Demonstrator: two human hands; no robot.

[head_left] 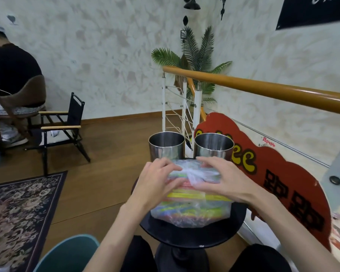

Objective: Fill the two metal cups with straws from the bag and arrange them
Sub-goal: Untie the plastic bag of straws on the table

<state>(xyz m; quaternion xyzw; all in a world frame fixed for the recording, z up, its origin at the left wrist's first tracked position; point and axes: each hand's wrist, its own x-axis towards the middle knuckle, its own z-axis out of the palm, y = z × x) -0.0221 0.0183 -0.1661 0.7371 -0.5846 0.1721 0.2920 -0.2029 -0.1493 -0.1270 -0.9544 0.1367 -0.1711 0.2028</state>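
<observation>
Two shiny metal cups stand side by side at the far edge of a small round black table (192, 237): the left cup (166, 147) and the right cup (214, 149), both with no straws inside. In front of them lies a clear plastic bag (192, 209) full of colourful straws, its neck tied in a knot (191, 174) at the top. My left hand (157, 183) and my right hand (222, 180) rest on the bag's upper part, fingers pinching the plastic on either side of the knot.
A red cut-out sign (273, 179) leans at the right under an orange handrail (263, 88). A folding chair (61, 128) and a seated person (10, 79) are at the left. A patterned rug (18, 213) and a teal seat (67, 254) lie near left.
</observation>
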